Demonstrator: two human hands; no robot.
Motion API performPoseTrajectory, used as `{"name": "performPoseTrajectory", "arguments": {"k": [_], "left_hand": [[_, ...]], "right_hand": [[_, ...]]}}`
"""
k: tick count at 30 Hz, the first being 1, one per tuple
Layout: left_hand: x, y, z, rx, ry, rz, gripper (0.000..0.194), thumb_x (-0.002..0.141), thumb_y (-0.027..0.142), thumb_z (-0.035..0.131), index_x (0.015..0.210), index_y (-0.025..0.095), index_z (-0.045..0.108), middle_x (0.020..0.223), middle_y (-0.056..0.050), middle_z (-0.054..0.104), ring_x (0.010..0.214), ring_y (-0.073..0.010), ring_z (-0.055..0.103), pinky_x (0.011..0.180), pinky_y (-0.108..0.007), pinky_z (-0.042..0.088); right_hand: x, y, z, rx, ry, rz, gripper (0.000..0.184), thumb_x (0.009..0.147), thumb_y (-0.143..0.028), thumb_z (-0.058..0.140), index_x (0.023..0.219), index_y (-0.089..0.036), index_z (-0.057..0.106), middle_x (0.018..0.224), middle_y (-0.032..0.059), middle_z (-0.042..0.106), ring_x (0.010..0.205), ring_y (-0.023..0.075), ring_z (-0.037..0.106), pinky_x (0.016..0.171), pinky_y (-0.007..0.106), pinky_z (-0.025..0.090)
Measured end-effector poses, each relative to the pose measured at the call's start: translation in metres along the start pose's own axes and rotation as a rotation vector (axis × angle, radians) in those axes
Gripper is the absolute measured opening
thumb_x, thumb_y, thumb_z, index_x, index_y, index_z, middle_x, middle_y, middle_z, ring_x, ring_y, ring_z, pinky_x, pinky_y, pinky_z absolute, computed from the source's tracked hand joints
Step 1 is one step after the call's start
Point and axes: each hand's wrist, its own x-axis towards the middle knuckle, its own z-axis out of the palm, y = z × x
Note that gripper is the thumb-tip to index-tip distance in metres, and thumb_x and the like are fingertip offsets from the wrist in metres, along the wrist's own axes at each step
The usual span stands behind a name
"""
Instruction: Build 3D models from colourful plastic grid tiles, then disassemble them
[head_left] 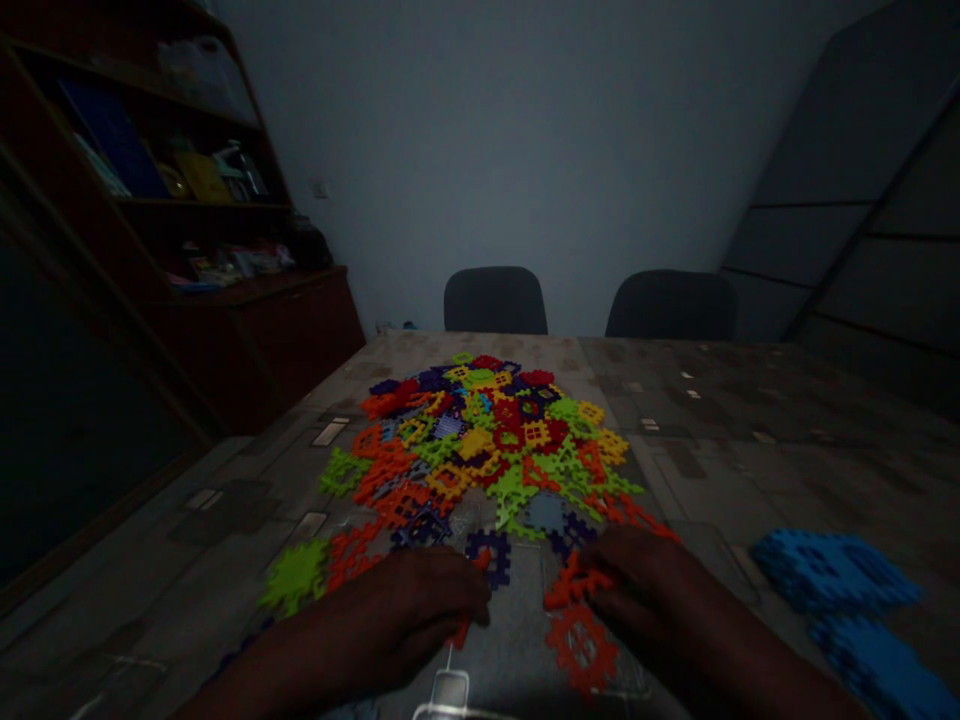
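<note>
The person's left hand (382, 620) lies at about seven o'clock of the frame, its fingers together and curled down over a narrow orange plastic piece (462, 632), which pokes out beneath the fingertips; whether they are clamped on it, the dim picture cannot tell. The right hand (645, 590), at about five o'clock, has its fingers together and resting on a jagged orange-red plastic connector piece (577, 585), though a firm grip cannot be told either. Just below that hand lies a square orange-red lattice piece (581, 650) with notched edges, and between the two hands sits a dark purple notched square ring (487, 556). Ahead, at twelve o'clock from the hands, spreads a loose, overlapping mound of flat, multicoloured plastic pieces (480, 450), all toothed around the edges and pierced with grid-like holes. A spiky lime-green plastic piece (295, 575) lies near the left hand at eight o'clock. At four o'clock, a bright blue heap of similar notched pieces (832, 570) lies well apart from the mound. All of it rests on a mottled grey-brown patterned table cover (720, 470) with a smooth, faintly glossy surface. Two dark upholstered chair backs (495, 300) stand beyond the far edge, and a dark wooden shelf unit (255, 340) crammed with books and boxes stands at ten o'clock.
</note>
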Motion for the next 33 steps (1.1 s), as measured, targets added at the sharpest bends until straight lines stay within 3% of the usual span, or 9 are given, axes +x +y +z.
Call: {"name": "performPoseTrajectory", "arguments": {"k": [6, 10, 15, 23, 28, 33], "left_hand": [[0.000, 0.000, -0.004, 0.056, 0.015, -0.077, 0.026, 0.102, 0.019, 0.048, 0.120, 0.028, 0.063, 0.122, -0.005, 0.067, 0.109, -0.0199, 0.063, 0.097, -0.032, 0.052], [-0.001, -0.004, -0.005, 0.061, 0.062, -0.069, 0.028, 0.102, 0.019, 0.048, 0.123, 0.029, 0.063, 0.126, -0.005, 0.065, 0.111, -0.0199, 0.063, 0.097, -0.032, 0.052], [-0.001, -0.008, -0.007, 0.121, 0.087, -0.096, 0.029, 0.101, 0.019, 0.047, 0.123, 0.031, 0.062, 0.127, -0.003, 0.065, 0.112, -0.0199, 0.063, 0.097, -0.031, 0.051], [-0.006, -0.021, -0.016, 0.186, 0.314, -0.240, 0.026, 0.102, 0.027, 0.043, 0.120, 0.028, 0.062, 0.120, -0.006, 0.066, 0.104, -0.0212, 0.064, 0.087, -0.029, 0.052], [-0.003, -0.017, -0.011, 0.216, 0.228, -0.302, 0.023, 0.099, 0.037, 0.053, 0.118, 0.026, 0.062, 0.115, -0.006, 0.066, 0.101, -0.0232, 0.063, 0.085, -0.032, 0.049], [0.005, -0.003, 0.001, 0.322, 0.146, -0.400, 0.047, 0.085, 0.044, 0.071, 0.127, 0.027, 0.059, 0.117, -0.008, 0.064, 0.102, -0.0297, 0.061, 0.083, -0.039, 0.048]], "right_hand": [[-0.001, -0.002, 0.000, -0.041, -0.056, 0.032, 0.013, 0.081, -0.010, 0.061, 0.081, -0.023, 0.064, 0.085, 0.0015, 0.068, 0.077, 0.0189, 0.062, 0.064, 0.028, 0.042], [0.001, 0.002, 0.001, -0.040, 0.034, -0.011, 0.024, 0.084, -0.006, 0.055, 0.089, -0.025, 0.068, 0.090, 0.0038, 0.072, 0.080, 0.0198, 0.065, 0.070, 0.030, 0.049], [0.002, 0.014, -0.001, -0.115, 0.137, 0.038, 0.023, 0.091, -0.011, 0.050, 0.092, -0.025, 0.069, 0.097, 0.0067, 0.073, 0.084, 0.0221, 0.067, 0.075, 0.034, 0.052], [0.001, 0.025, 0.002, -0.202, 0.123, 0.088, 0.023, 0.091, -0.014, 0.049, 0.097, -0.024, 0.069, 0.100, 0.0080, 0.071, 0.089, 0.0249, 0.067, 0.077, 0.036, 0.051], [0.005, 0.023, 0.004, -0.245, 0.008, 0.077, 0.026, 0.091, -0.011, 0.046, 0.099, -0.020, 0.069, 0.101, 0.0112, 0.070, 0.091, 0.0246, 0.066, 0.079, 0.035, 0.050], [0.007, 0.013, -0.003, -0.223, -0.011, 0.097, 0.024, 0.093, -0.012, 0.044, 0.096, -0.020, 0.066, 0.100, 0.0099, 0.069, 0.093, 0.0240, 0.064, 0.079, 0.034, 0.048]]}}
